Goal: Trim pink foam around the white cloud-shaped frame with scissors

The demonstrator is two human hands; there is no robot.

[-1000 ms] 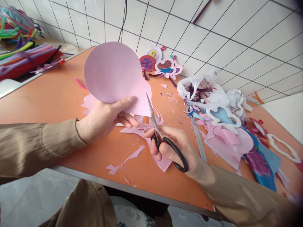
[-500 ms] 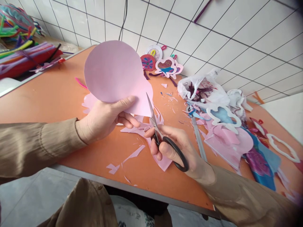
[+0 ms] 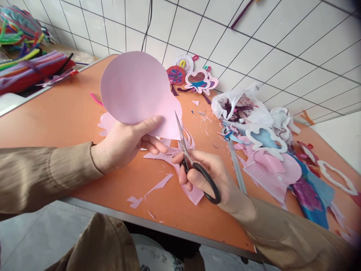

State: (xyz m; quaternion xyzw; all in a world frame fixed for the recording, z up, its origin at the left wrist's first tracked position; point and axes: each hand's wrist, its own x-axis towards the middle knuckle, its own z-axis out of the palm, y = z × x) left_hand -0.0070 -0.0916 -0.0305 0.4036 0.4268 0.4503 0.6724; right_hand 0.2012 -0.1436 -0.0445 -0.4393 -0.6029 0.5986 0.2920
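Observation:
My left hand (image 3: pixel 126 141) pinches the lower edge of a pink paper cutout (image 3: pixel 135 86), thumb on its face and fingers behind. The sheet is held up above the table, with a large round part and a smaller lobe at its lower right. In my right hand (image 3: pixel 208 173) is a pair of scissors (image 3: pixel 183 145) with black handles, fingers wrapped through the loops. One blade lies over the front of the pink lobe; the other seems hidden behind the paper. Below both hands, pink paper scraps (image 3: pixel 159 184) are spread on the orange table (image 3: pixel 113 188).
At the back stand round and flower-shaped paper ornaments (image 3: pixel 197 79) against the tiled wall (image 3: pixel 180 30). A white plastic bag (image 3: pixel 242 107) with dark threads lies right, near a metal ruler (image 3: pixel 237 165) and pink paper pieces (image 3: pixel 272 173). Colourful pipe cleaners (image 3: pixel 31 69) lie far left.
The scissor handles have drawn slightly closer together, with the lower loop shifting a little left. The pink paper has dipped very slightly in my left hand.

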